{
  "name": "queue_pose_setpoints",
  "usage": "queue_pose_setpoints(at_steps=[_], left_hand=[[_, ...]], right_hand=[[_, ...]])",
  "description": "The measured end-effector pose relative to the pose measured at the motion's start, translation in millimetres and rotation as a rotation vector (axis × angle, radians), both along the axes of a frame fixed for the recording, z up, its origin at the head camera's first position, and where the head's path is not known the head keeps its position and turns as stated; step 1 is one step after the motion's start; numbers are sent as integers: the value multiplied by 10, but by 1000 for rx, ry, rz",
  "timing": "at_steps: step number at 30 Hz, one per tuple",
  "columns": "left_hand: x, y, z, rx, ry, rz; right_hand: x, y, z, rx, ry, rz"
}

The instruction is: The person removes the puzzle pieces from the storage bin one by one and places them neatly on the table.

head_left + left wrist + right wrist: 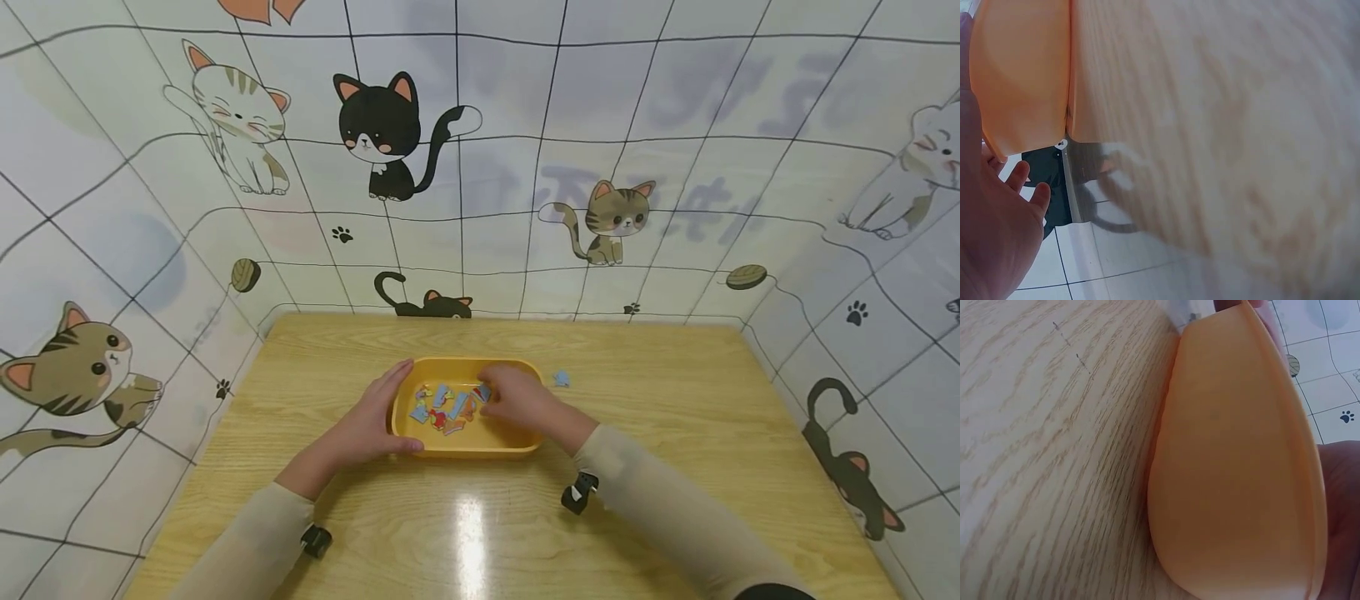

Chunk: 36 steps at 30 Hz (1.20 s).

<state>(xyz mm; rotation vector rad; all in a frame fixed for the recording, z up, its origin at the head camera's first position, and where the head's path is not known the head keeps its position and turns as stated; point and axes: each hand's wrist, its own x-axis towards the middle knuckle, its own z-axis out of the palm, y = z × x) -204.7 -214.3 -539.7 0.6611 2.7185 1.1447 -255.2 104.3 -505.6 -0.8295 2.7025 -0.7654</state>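
A shallow yellow tray [468, 453] sits on the wooden table, with several small flat colourful pieces [438, 419], jigsaw-like in outline, scattered inside. My left hand [367, 423] holds the tray's left end, thumb along the front rim and fingers at the back corner. In the left wrist view, part of that hand [997, 219] shows beside the tray's orange-looking wall [1022, 75]. My right hand [517, 396] reaches over the right side into the tray. Its fingertips are at a blue and red piece [483, 392]; whether they pinch it is unclear. The right wrist view shows mostly the tray's outer wall [1229, 456].
A single light-blue piece [562, 378] lies on the table [660, 417], just beyond the tray's right end. Cat-patterned white walls [510, 167] enclose the table at the back and on both sides.
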Motion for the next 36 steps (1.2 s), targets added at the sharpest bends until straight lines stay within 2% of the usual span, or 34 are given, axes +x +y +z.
queue_pose_setpoints(at_steps=[9, 24, 36], left_hand=[[6, 8, 6, 1, -15, 2], [-9, 3, -12, 4, -5, 0], [-3, -1, -4, 4, -5, -3]], right_hand=[[26, -31, 6, 61, -8, -27], [48, -49, -57, 230, 85, -10], [24, -99, -24, 161, 48, -60]])
